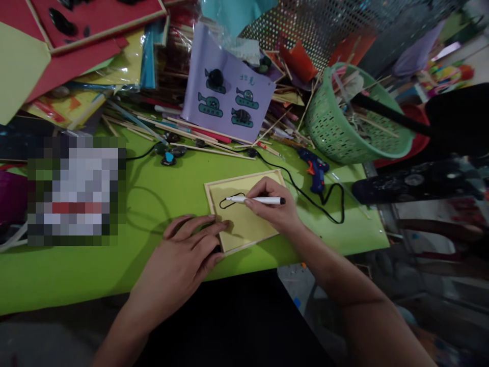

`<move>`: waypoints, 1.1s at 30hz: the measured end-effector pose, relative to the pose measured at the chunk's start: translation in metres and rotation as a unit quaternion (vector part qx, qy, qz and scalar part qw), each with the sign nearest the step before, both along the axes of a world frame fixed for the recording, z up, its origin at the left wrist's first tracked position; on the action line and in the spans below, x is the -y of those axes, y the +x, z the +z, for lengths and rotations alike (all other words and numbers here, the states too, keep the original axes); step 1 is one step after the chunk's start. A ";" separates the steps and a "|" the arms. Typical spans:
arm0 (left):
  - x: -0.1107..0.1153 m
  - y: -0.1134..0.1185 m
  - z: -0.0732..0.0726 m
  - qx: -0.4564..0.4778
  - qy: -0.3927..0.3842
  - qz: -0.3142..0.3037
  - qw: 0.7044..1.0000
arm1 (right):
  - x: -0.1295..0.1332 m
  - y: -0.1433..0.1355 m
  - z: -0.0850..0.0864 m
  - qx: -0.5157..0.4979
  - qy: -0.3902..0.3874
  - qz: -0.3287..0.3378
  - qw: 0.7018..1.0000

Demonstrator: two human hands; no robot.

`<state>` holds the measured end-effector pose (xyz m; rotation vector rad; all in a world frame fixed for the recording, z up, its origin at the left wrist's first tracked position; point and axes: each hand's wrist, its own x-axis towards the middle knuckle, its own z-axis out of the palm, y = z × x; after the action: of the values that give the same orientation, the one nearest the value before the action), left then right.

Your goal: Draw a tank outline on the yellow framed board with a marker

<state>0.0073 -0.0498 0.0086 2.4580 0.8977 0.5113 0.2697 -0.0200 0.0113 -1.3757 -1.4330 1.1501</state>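
Note:
A yellow board (248, 228) with a thin wooden frame lies near the front edge of the green table. My right hand (273, 204) holds a white marker (263, 200) with a black end, its tip at a black curved outline on the board's upper left. My left hand (191, 242) rests at the board's left edge, fingers spread, the fingertips reaching over the frame. Behind the board, a purple sheet (225, 104) with tank-like drawings and stones leans on a pile of sticks.
A blue glue gun (315, 168) with a black cord lies right of the board, below a green basket (355, 117). Dark stones (169, 155) sit behind. Red framed panels (103, 20) fill the upper left. The green table (153, 188) ends close in front.

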 end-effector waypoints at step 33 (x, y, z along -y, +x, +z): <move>0.000 0.001 0.004 -0.015 -0.023 0.005 1.000 | -0.003 -0.005 0.000 0.011 0.011 -0.007 1.000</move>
<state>0.0081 -0.0501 0.0122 2.4269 0.9230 0.4538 0.2648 -0.0172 0.0115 -1.3859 -1.4463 1.1110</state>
